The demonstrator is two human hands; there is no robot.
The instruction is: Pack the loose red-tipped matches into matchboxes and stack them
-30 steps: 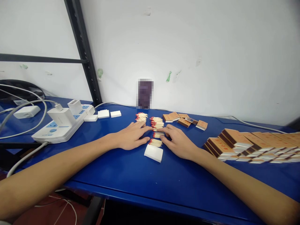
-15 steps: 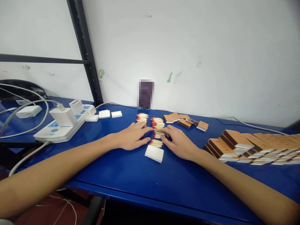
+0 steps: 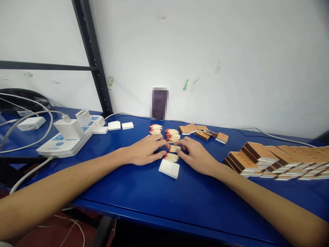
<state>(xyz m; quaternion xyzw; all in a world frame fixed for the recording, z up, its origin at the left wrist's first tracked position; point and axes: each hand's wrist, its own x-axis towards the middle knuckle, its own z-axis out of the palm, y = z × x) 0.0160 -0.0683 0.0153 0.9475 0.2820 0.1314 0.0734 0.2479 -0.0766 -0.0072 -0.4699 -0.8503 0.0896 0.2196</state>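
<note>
My left hand [image 3: 144,151] lies low over the blue table, thumb and index finger apart at the red heads of a small bunch of matches [image 3: 175,148]. At the plain ends of that bunch is my right hand [image 3: 197,156], its thumb and index finger also apart. A larger heap of matches [image 3: 172,134] lies just beyond. Nearer to me, another small bunch of matches [image 3: 171,157] touches or nearly touches a white matchbox tray [image 3: 169,169]. Beyond my left fingers sits a further pile of matches [image 3: 155,129], partly hidden by the hand.
Several matchbox sleeves [image 3: 202,135] lie at the back right. A large stack of matchboxes [image 3: 259,159] stands to the right. White boxes [image 3: 114,125] and a power strip [image 3: 74,145] with chargers and cables are on the left. A blurred dark object [image 3: 159,104] leans at the wall.
My left index finger has come slightly nearer to me, along the match heads. A gap now shows between the larger heap and the small bunch between my hands.
</note>
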